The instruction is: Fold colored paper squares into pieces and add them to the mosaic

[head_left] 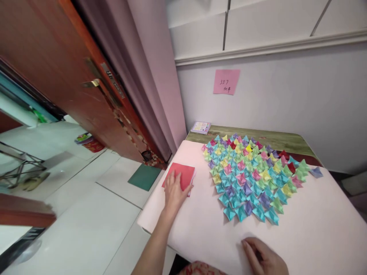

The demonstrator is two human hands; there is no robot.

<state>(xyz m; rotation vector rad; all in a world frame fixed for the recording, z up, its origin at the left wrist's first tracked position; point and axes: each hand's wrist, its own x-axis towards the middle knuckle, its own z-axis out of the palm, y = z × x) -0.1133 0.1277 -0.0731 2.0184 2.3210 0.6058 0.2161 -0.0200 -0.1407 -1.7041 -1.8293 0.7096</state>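
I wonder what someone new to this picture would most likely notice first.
The eye would likely fall first on the many folded paper pieces in mixed colours, spread across the pale pink table. Next comes the red paper under the left hand, near the table's left edge. A pink note stands out on the wall behind.

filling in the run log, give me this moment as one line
left hand: on red paper | right hand: curled | folded paper shapes: grouped on table
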